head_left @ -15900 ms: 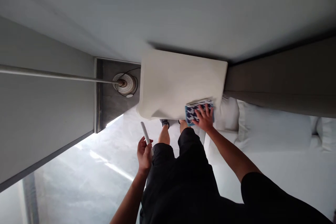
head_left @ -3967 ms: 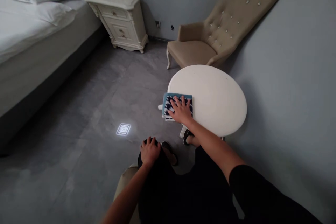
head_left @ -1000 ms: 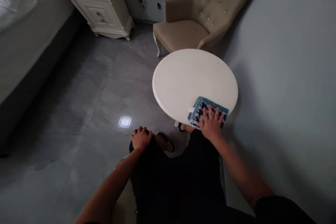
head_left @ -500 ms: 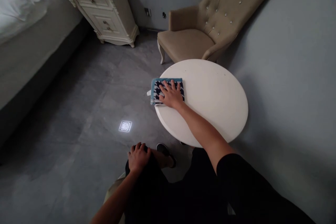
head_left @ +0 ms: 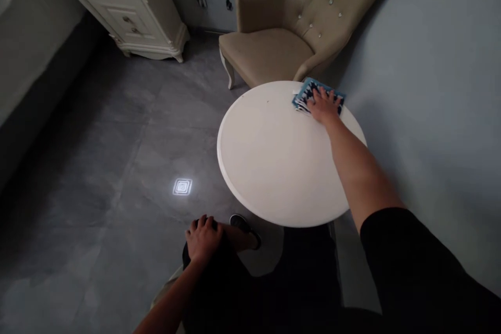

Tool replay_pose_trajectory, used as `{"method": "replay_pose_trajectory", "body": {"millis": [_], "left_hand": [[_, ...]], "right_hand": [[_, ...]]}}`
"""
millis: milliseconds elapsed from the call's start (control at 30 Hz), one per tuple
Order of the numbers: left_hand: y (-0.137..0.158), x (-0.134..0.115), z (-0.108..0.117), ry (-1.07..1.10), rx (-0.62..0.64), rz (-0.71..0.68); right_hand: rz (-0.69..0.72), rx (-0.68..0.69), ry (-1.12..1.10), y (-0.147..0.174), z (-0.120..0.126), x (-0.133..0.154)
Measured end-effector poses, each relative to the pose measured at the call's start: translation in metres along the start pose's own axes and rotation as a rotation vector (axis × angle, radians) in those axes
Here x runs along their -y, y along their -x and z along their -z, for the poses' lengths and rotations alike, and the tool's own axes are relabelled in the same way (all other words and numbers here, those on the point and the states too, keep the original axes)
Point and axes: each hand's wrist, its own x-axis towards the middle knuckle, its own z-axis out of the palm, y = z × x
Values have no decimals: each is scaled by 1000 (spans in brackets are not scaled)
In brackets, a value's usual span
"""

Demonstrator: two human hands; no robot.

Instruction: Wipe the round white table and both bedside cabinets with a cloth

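Note:
My right hand (head_left: 324,105) lies flat with fingers spread on a folded cloth (head_left: 303,99), patterned dark blue and white with a teal border. It presses the cloth onto the far right edge of a round white table (head_left: 289,162). The palm and fingers cover much of the cloth's middle. Down at the lower left, my left hand (head_left: 203,239) rests on my knee, fingers apart and nothing in them.
Behind the table stands a tan tufted armchair (head_left: 270,52). A white nightstand (head_left: 136,21) and a bed (head_left: 35,36) are at the left. A grey wall (head_left: 434,88) runs along the right. Small dark specks show near the table's far rim.
My right hand has slid the cloth from the table's left edge to its far right edge. The view has shifted slightly. My left hand stays on the knee.

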Motion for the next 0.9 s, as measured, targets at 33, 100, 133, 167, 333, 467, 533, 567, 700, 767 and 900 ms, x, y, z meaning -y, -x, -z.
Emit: {"method": "replay_pose_trajectory", "body": {"millis": [33, 100, 133, 167, 333, 467, 533, 567, 700, 767, 900], "left_hand": [[1, -1, 1, 2, -2, -2], [3, -3, 2, 15, -6, -7], [6, -4, 3, 25, -10, -12], [8, -4, 3, 35, -17, -17], [21, 0, 3, 62, -64, -33], [26, 2, 5, 63, -63, -42], [27, 2, 7, 64, -57, -43], [27, 2, 7, 64, -54, -43], [26, 1, 6, 56, -64, -50], [24, 0, 5, 47, -70, -50], [18, -1, 5, 14, -48, -32]], "right_hand": [[-33, -1, 19, 17, 2, -22], [-77, -4, 67, 61, 3, -56], [-85, -9, 91, 87, 3, -69], [-86, -17, 113, 116, 1, -78], [6, -58, 217, 279, -25, -76], [186, -35, 234, 385, -49, -26], [307, -9, 212, 411, -55, 9], [363, -1, 203, 414, -55, 27], [530, -11, 155, 375, -48, 99], [560, -21, 87, 333, -41, 130], [508, -13, -26, 233, -27, 171]]}}
